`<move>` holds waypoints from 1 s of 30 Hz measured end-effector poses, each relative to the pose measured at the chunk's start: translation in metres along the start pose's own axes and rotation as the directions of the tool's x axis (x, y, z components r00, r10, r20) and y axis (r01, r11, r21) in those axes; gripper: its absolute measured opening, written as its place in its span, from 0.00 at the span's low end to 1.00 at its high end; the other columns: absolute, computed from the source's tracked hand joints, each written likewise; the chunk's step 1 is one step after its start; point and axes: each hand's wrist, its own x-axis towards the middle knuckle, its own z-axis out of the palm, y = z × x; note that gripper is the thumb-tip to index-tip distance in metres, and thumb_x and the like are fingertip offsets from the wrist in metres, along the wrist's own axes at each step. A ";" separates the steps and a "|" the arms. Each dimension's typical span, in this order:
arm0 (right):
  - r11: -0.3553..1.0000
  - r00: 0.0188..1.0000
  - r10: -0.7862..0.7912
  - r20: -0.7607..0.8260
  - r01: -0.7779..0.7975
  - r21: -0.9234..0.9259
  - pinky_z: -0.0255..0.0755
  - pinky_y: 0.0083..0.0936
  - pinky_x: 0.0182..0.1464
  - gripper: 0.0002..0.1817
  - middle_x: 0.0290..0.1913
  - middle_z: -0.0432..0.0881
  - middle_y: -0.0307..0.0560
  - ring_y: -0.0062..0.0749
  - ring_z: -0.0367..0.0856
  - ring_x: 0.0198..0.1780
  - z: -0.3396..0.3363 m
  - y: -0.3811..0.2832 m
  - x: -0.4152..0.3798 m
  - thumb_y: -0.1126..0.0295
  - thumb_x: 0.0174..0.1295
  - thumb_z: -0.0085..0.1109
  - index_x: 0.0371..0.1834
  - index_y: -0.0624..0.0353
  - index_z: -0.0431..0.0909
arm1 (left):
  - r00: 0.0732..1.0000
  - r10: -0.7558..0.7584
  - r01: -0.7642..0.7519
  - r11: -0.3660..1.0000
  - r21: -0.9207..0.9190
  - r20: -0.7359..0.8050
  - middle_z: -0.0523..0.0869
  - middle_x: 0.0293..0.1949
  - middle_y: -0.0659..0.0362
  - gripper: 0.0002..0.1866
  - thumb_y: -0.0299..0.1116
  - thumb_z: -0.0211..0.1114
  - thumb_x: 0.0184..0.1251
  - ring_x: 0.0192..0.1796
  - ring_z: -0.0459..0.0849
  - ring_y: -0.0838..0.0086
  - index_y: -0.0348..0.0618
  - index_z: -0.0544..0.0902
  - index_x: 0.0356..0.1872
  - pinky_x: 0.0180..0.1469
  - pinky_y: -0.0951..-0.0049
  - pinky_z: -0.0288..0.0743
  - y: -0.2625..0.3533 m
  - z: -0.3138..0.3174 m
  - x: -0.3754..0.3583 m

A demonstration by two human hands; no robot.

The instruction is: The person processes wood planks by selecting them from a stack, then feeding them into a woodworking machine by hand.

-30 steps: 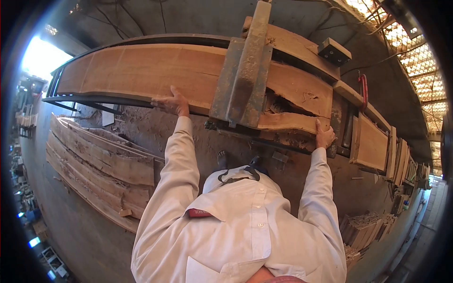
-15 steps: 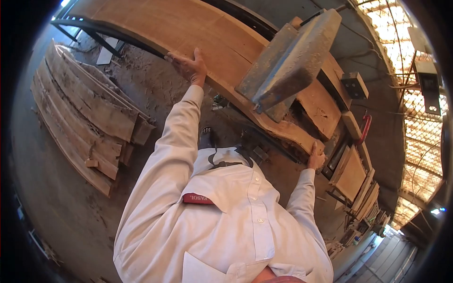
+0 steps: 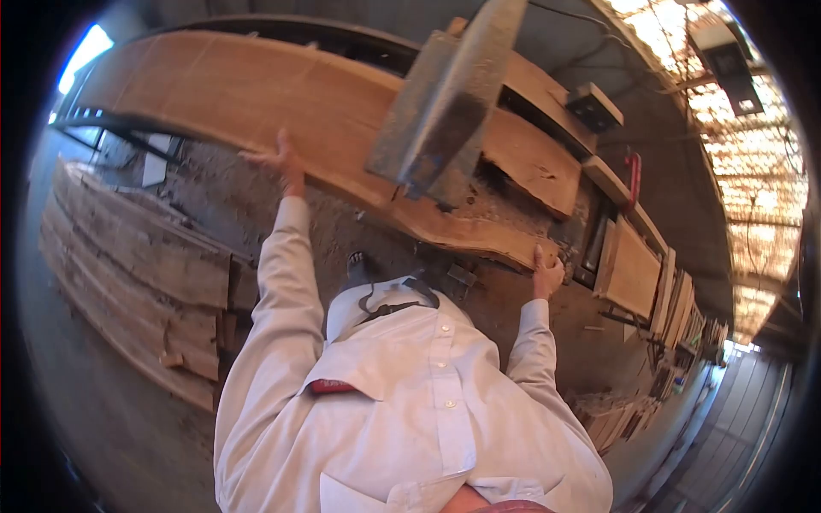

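Observation:
A long wooden slab [image 3: 256,85] stretches from the upper left to the centre right, under a metal machine part [image 3: 449,103]. My left hand [image 3: 286,164] touches the slab's near edge, its fingers spread and slightly blurred. At the slab's right end, my right hand [image 3: 548,274] grips the corner, with the thumb on the top face. Between the machine part and my right hand, the slab's near edge is wavy. Behind it lies another wooden piece [image 3: 534,167].
Stacked rough boards [image 3: 128,274] lie on the floor at left. At right are a red clamp [image 3: 633,181], a leaning board [image 3: 631,269] and more stacked timber [image 3: 676,308]. A foot [image 3: 357,261] shows below the slab.
The view has turned, so the slab and machine part appear further left and the slab lies flatter across the frame. My left hand's fingers look more spread; my right hand still grips the end.

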 end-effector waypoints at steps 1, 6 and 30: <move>1.000 1.000 0.010 -0.011 -0.010 0.002 0.71 0.48 0.67 0.56 0.60 0.80 0.69 0.61 0.77 0.65 -0.003 -0.006 -0.004 0.26 0.48 0.71 0.63 0.71 0.78 | 1.000 -0.013 0.013 1.000 -0.017 0.011 0.48 0.78 0.26 0.67 0.56 0.76 0.61 0.82 0.50 0.39 0.22 0.37 0.79 0.81 0.52 0.51 -0.007 0.002 0.002; 0.992 0.986 -0.101 -0.132 0.090 -0.085 0.73 0.46 0.63 0.39 0.57 0.81 0.64 0.56 0.80 0.59 -0.002 -0.014 0.009 0.40 0.57 0.73 0.58 0.67 0.81 | 0.994 -0.111 0.111 0.994 -0.023 0.012 0.43 0.79 0.27 0.69 0.59 0.76 0.60 0.82 0.48 0.41 0.23 0.34 0.78 0.82 0.54 0.50 -0.011 0.007 0.000; -0.309 0.782 0.139 0.607 -0.548 0.777 0.77 0.57 0.60 0.25 0.62 0.79 0.46 0.41 0.77 0.63 0.036 -0.115 0.036 0.66 0.65 0.71 0.64 0.54 0.75 | 0.985 -0.097 0.039 0.931 0.363 0.144 0.64 0.68 0.20 0.63 0.64 0.64 0.70 0.61 0.81 0.39 0.11 0.40 0.74 0.62 0.47 0.79 -0.064 0.020 0.046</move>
